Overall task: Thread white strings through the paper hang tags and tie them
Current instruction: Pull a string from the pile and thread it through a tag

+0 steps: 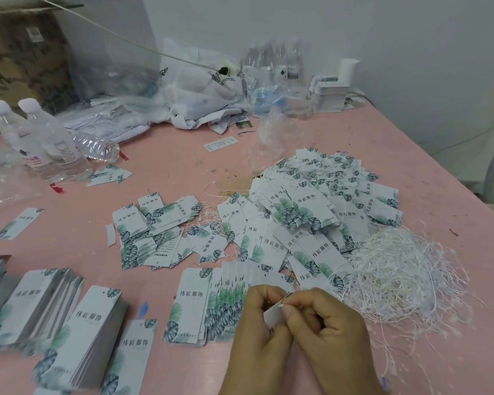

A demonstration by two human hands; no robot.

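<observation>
A: Status of hands?

B: Left hand [264, 320] and right hand [322, 323] meet at the near table [160, 155] edge, both pinching one hang tag [273, 312] between curled fingers.

A: String supply?

B: Loose white strings [405, 275] lie heaped to the right, touching the pile of strung tags [311, 212]. A fanned tag row [211, 303] lies just left of the hands.

Scuffed pink table [411, 155] against pale grey-white walls [354, 29] — brown cardboard box [20, 61] at the far-left corner.

Head camera looks down, close over table [166, 163].
</observation>
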